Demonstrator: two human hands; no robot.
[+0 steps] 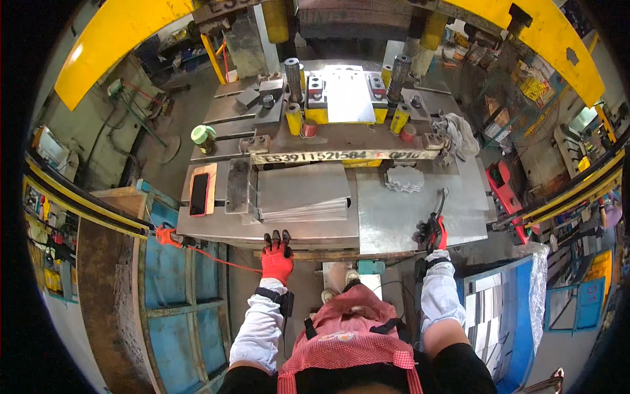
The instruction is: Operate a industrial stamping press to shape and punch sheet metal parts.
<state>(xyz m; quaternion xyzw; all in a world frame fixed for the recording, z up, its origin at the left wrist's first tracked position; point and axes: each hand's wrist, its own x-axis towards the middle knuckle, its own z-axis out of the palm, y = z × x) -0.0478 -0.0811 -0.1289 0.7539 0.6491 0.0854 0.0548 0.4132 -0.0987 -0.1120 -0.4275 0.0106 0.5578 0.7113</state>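
My left hand (277, 259), in a red glove with dark fingertips, is at the front edge of the press table (216, 228). Its fingers are spread and hold nothing. Just beyond it lies a stack of grey metal sheets (303, 186). My right hand (434, 236), gloved in red and black, is closed around a thin dark tool with a curved end (442, 199). It is over the right edge of a wide flat metal sheet (387, 226). Farther back sits a small pile of cut metal plates (404, 178). The tool's lower part is hidden by my fingers.
Behind a lettered bar (341, 157) stands the press die with a bright sheet (349, 95) on it. A phone (199, 194) and a green-lidded bottle (203, 139) are at left, a grey rag (459, 134) at right. Blue racks (174, 282) flank me.
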